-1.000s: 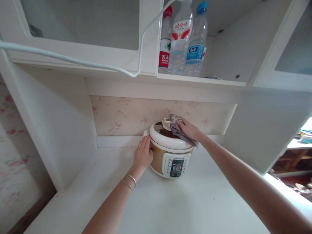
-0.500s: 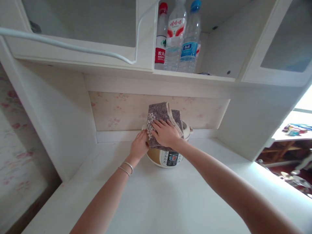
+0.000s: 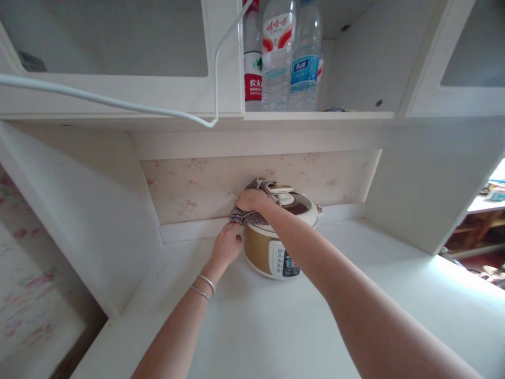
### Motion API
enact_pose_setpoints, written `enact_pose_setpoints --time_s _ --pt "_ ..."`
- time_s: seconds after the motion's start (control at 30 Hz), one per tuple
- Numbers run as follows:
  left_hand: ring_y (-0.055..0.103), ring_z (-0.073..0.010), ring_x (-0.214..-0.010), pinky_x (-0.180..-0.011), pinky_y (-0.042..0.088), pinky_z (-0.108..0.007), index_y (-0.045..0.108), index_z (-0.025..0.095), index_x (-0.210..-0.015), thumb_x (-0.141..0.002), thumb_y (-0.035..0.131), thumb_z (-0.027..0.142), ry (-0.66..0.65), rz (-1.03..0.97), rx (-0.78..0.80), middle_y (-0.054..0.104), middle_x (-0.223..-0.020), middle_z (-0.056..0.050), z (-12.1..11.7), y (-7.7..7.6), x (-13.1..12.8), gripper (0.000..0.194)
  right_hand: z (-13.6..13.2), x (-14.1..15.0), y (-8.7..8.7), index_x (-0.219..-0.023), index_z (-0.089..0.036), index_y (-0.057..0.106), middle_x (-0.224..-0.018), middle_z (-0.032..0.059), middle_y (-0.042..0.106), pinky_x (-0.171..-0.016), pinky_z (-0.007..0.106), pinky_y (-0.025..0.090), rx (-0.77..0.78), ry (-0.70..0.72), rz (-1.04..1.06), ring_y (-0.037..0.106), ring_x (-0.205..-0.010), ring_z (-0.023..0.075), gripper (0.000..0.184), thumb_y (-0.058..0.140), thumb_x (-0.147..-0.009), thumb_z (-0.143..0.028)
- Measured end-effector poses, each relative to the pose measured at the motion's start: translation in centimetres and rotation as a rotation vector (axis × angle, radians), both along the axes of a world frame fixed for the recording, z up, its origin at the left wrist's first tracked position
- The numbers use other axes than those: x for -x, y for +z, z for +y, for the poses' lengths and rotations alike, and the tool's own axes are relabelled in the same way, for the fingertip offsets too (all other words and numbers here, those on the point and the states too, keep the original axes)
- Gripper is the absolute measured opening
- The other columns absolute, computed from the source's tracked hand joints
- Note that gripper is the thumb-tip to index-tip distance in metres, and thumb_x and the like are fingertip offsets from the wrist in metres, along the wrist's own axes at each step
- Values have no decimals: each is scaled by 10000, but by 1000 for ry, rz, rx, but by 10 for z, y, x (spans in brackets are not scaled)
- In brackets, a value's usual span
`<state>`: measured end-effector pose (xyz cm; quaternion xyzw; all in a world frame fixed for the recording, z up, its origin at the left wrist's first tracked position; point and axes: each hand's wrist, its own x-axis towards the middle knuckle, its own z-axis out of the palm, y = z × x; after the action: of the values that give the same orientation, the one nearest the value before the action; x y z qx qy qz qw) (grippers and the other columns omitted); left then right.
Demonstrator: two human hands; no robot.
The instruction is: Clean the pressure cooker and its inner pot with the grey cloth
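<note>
A rice cooker [image 3: 256,247] with gold sides, a white rim and a dark lid top stands on the white counter near the back wall. My right hand [image 3: 251,200] is closed on a bunched grey-brown cloth [image 3: 249,217] at the left side of the lid, beside its pale handle [image 3: 281,188]. Just below the cloth, my left hand [image 3: 228,245] is at the cooker's left side, fingers stretched out and thumb apart. Its fingertips meet the cloth's lower edge. Whether they also touch the cooker is hidden. My right forearm covers part of the control panel [image 3: 278,259].
A white wall cabinet [image 3: 173,95] hangs low over the counter [image 3: 244,326], with several plastic bottles [image 3: 276,58] on its open shelf. A white cable [image 3: 130,105] loops down in front. Side panels [image 3: 87,200] enclose the counter left and right.
The cloth went from folded flat over the lid to bunched at its left. My right hand moved left and closed on it, uncovering the lid; my left hand lowered slightly. The view shifted.
</note>
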<state>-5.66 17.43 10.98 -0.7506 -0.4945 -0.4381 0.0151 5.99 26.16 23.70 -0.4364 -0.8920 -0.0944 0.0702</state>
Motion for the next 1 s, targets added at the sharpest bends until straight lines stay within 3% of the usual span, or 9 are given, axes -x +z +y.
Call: enact_pose_setpoints --time_s 0.13,0.23,0.4,0.57,0.63,0.7,0.87,0.93,1.0 --pt "657 -206 -817 -804 522 -352 672 188 -725 -676 463 127 -23 -490 257 708 -786 -33 1 20 19 224 -28 -17 -3 -1109 -117 667 -1122 171 670 -908 374 437 -33 -84 51 616 -1054 272 456 324 -948 -370" --pt "646 -199 -744 -732 520 -319 649 177 -652 -667 471 179 24 -688 266 679 -692 -30 -2 49 28 178 -54 -32 -8 -1119 -143 653 -1155 163 652 -890 389 444 -78 -93 88 609 -1060 278 496 261 -970 -409" --pt "608 -208 -994 -945 449 -345 690 194 -880 -769 516 251 -80 -230 29 679 -1000 -56 7 93 2 215 -94 -54 -20 -1072 -159 656 -1104 108 675 -993 374 386 -256 91 253 586 -1083 233 385 353 -971 -374" --pt "426 -210 -1288 -1116 291 -392 572 175 -1236 -907 435 391 -96 90 -45 512 -1362 -89 35 86 -38 417 -140 -115 -42 -1028 -190 660 -1105 75 667 -981 314 403 -323 261 652 578 -1078 178 324 362 -980 -306" --pt "363 -214 -1340 -1131 259 -421 511 178 -1312 -945 344 442 -62 145 6 454 -1427 -83 37 76 -48 482 -155 -156 -67 -966 -189 667 -1037 73 679 -931 305 430 -313 193 877 606 -993 177 296 402 -965 -320" --pt "324 -228 -1364 -1126 252 -464 459 187 -1360 -959 267 481 -16 174 36 423 -1453 -79 28 67 -57 532 -162 -201 -106 -871 -189 673 -913 62 688 -837 295 458 -216 -15 1078 625 -880 181 326 421 -952 -380" --pt "265 -324 -1374 -1125 143 -586 410 210 -1391 -808 452 683 27 410 -138 398 -1463 -110 -27 59 -91 752 -154 -287 -218 -730 -161 642 -721 73 660 -658 304 478 332 -462 1332 603 -648 193 513 457 -839 -627" --pt "266 -346 -1366 -1127 91 -600 430 204 -1381 -785 482 691 23 519 -211 409 -1452 -122 -45 59 -112 772 -150 -298 -242 -713 -163 632 -701 69 651 -637 298 464 409 -534 1336 583 -631 188 534 461 -815 -658" --pt "286 -335 -1356 -1128 91 -590 450 210 -1371 -851 423 631 1 616 -253 418 -1447 -115 -53 62 -135 669 -150 -298 -251 -739 -168 632 -734 61 656 -648 287 452 443 -530 1338 574 -639 177 531 442 -825 -656"
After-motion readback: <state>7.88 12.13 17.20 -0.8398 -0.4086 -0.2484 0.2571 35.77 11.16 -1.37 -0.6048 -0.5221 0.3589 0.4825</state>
